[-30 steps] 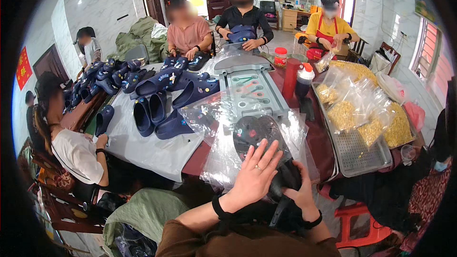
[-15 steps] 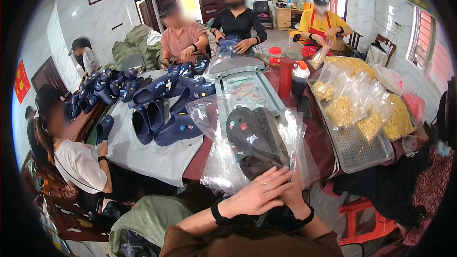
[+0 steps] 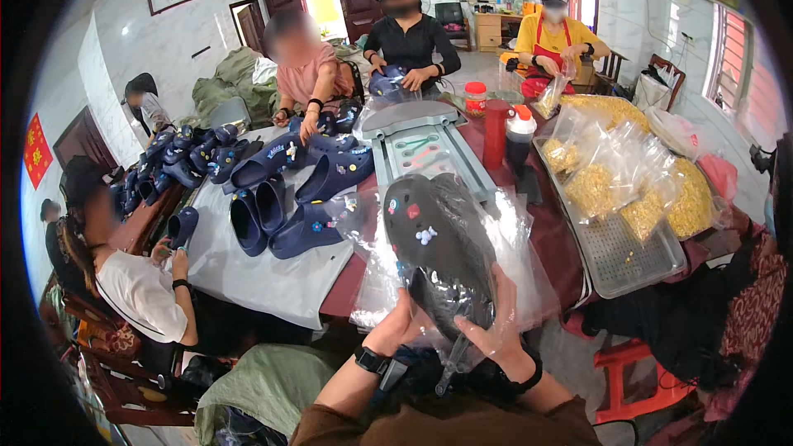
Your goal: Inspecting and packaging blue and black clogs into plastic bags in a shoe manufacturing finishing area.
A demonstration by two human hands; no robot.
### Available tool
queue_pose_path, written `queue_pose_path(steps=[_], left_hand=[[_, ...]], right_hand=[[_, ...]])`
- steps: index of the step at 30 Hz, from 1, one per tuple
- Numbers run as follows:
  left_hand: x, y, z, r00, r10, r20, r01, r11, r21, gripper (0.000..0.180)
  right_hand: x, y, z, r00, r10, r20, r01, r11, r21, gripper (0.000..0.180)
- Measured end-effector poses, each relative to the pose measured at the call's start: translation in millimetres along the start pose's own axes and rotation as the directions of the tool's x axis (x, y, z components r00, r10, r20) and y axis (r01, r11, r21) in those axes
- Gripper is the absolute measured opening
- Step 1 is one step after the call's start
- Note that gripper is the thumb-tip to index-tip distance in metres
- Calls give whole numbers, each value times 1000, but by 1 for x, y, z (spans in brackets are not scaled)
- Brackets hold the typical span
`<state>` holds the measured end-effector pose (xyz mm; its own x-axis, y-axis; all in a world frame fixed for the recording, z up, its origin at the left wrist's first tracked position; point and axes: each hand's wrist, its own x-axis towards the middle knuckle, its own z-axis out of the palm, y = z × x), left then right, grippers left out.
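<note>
A pair of black clog shoes (image 3: 434, 239) with small coloured charms stands upright inside a clear plastic bag (image 3: 512, 239) in front of me. My left hand (image 3: 395, 326) grips the bag and the shoes' heel end from the left. On the right side, my right hand (image 3: 494, 326) presses its fingers around the same bagged shoes. A black band sits on each wrist.
Navy clogs (image 3: 281, 206) lie on a grey sheet (image 3: 248, 272) at left. A grey moulded tray (image 3: 421, 149), a red bottle (image 3: 496, 132) and a metal tray (image 3: 628, 256) with bags of yellow pieces sit ahead. Several seated people surround the table; a red stool (image 3: 628, 372) stands at right.
The black shoes were down low on the table under my open left hand. Now both hands have raised them upright in the bag, closer to the camera.
</note>
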<state>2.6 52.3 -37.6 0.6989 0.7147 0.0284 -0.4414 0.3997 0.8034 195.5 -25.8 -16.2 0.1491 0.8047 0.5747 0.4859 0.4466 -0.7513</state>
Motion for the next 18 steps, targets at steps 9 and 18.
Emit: queue_pose_path(steps=[9,18], left_hand=[[-6,-26,-22,874,-446,192,478,860,-178,86],[-65,9,-10,921,-27,-388,81,989,124,69]], right_hand=[[12,15,16,978,205,-30,-206,944,-260,109],[12,7,49,968,59,242,-36,994,-101,112]])
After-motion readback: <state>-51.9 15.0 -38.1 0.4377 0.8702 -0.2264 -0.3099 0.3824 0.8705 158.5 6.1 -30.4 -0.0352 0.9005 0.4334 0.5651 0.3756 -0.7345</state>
